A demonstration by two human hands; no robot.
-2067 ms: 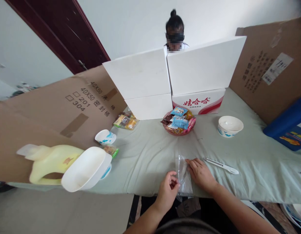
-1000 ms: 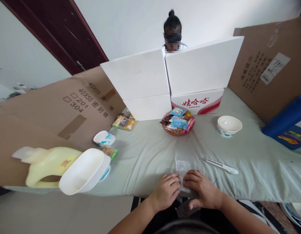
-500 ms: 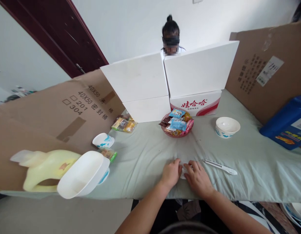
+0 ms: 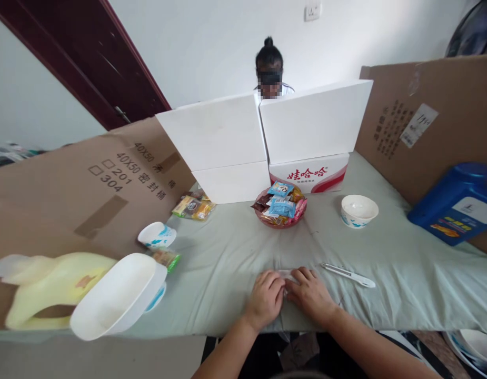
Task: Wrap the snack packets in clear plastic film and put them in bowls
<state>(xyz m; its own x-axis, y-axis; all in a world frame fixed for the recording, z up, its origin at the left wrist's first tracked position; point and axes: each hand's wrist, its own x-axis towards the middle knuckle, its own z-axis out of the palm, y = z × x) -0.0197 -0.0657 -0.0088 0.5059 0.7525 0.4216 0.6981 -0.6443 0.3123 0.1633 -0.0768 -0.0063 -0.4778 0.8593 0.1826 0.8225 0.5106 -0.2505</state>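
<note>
Close to the front edge of the cloth-covered table, my left hand [image 4: 266, 297] and my right hand [image 4: 311, 296] meet over a thin piece of clear plastic [image 4: 285, 274]. Fingers of both hands are curled down and closed on it; most of it is hidden, so its exact kind is not visible. Just right of my right hand lies a white utility knife [image 4: 348, 275]. Beyond the hands stands a pink bowl [image 4: 280, 225], heaped with small wrapped snacks [image 4: 282, 205] in blue, brown and pink packets.
White boxes [image 4: 215, 131] form a wall at the back, with a person [image 4: 269, 68] behind. Cardboard sheets flank both sides. Right: a paper bowl [image 4: 359, 211] and blue bottle [image 4: 458, 205]. Left: a yellow jug [image 4: 61, 284], white oblong container [image 4: 119, 295], paper bowl [image 4: 157, 235] and snack packets [image 4: 194, 206].
My view has tilted slightly up and shifted right. My left hand has turned from a raised pinch to lying lower over the plastic, and both hands stay close together.
</note>
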